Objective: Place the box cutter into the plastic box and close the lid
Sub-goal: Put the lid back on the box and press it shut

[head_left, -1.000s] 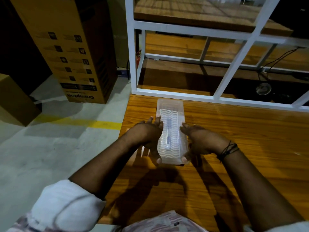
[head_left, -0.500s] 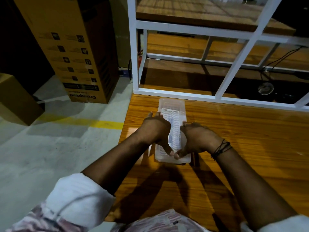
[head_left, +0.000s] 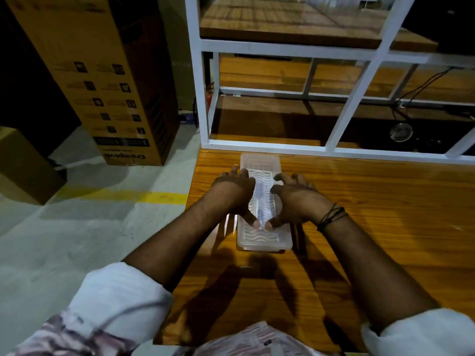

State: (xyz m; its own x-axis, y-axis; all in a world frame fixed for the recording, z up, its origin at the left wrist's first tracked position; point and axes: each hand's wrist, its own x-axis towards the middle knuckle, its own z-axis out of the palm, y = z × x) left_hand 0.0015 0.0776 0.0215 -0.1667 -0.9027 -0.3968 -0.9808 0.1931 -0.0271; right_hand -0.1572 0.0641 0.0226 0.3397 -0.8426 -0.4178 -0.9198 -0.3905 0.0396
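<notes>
Clear plastic box (head_left: pixel 264 240) lies flat on wooden desk (head_left: pixel 372 227), long axis running away from the person, far end near the white metal frame (head_left: pixel 257 146) at desk's back edge. Ribbed, wavy-patterned lid (head_left: pixel 261 236) sits down on the box, covering the top; whether latched cannot be confirmed. Through the lid a slim dark shape is visible along the box's centre line, prob. the box cutter (head_left: pixel 261 214), i.e. inside the box; detail too blurred to verify further.

Left hand (head_left: pixel 235 192) is on the box's left side, palm down, fingers spread toward the box's far end, thumb pressed on the lid nr the box's near third. Right hand (head_left: pixel 293 201) mirrors it on the box's right side, fingers curled over the lid, thumb tip on the lid just beside the left thumb. Neither grip is wrapped round anything: both hands are spread flat and pressing on the lid. Dark cord bracelet (head_left: pixel 331 217) on the right wrist, just right of the box.

Left of the box, off the desk: grey concrete floor (head_left: pixel 77 240) w/ yellow line, tall printed cardboard carton (head_left: pixel 108 80) upright. Shelving w/ wooden boards stands beyond the box's far end.
</notes>
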